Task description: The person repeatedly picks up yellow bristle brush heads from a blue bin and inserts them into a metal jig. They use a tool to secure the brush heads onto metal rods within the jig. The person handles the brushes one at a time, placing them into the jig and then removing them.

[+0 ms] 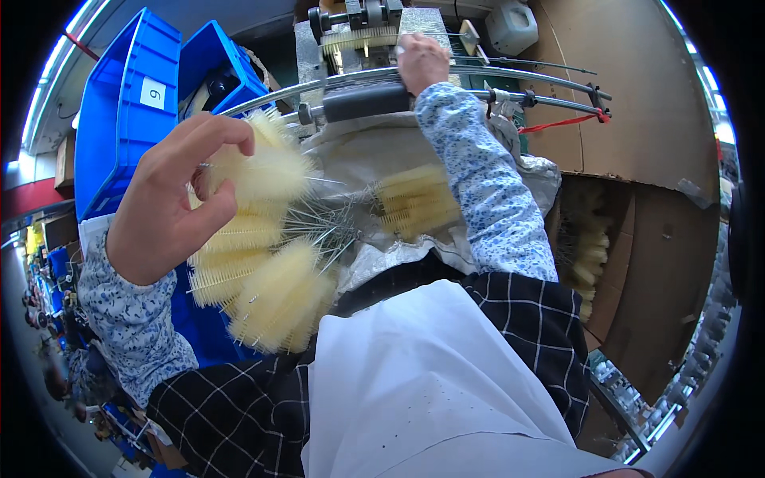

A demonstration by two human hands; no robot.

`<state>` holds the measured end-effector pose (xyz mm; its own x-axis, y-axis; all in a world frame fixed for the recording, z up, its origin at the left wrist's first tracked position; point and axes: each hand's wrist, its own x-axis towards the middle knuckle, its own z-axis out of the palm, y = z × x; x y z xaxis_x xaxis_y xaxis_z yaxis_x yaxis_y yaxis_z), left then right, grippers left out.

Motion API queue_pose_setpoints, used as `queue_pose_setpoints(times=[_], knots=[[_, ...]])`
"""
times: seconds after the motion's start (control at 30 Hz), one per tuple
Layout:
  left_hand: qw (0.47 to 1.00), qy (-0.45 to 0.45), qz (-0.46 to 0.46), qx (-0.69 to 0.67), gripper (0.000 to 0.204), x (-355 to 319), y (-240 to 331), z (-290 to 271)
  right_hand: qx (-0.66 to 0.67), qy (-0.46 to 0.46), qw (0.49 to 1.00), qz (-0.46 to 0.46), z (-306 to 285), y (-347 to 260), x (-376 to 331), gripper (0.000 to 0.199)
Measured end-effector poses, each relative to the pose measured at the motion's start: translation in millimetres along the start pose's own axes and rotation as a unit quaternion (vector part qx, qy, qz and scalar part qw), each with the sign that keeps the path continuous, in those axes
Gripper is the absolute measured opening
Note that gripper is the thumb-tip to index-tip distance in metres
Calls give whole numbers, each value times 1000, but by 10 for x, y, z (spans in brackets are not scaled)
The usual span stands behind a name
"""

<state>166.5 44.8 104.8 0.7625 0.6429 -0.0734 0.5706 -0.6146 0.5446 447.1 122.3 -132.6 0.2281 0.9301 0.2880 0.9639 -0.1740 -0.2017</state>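
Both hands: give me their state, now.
Left hand: open, near the brushes.
Right hand: at the machine; grip can't be told.

A left hand [169, 195] curls beside cream bristle brushes [283, 295] left of center as the right hand [422, 64] sits at a metal machine [362, 103], top center; blue bins [131, 119] stand upper left.

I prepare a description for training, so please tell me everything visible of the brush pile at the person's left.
The brush pile has dense, fine, pale yellow bristles, apparently synthetic, around thin metallic stems. The brushes lie in overlapping bunches, many stems pointing toward the middle, where they cross in a tangle. Blue plastic shows beside the lower bunch. The left hand is in front of the upper part, fingers curled; any contact is unclear.
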Motion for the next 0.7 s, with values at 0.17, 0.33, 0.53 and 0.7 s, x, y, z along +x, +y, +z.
queue_pose_setpoints(times=[0.17, 0.33, 0.53, 0.7], knots=[[999, 38, 9, 1, 25, -239, -222, -42, -31, 70, 997, -26, 69, 757, 18, 25], [998, 52, 6, -42, 24, -343, -292, -72, 88, -11, 996, -2, -145, 1465, 155, 27], [989, -19, 14, -146, 22, -137, -261, 108, -114, -35, 993, -21, -152, 1561, 329, 28], [976, -63, 19, -208, 18, -56, -329, 173, 120, -125, 982, -73, -748, 2076, 4, 24]])
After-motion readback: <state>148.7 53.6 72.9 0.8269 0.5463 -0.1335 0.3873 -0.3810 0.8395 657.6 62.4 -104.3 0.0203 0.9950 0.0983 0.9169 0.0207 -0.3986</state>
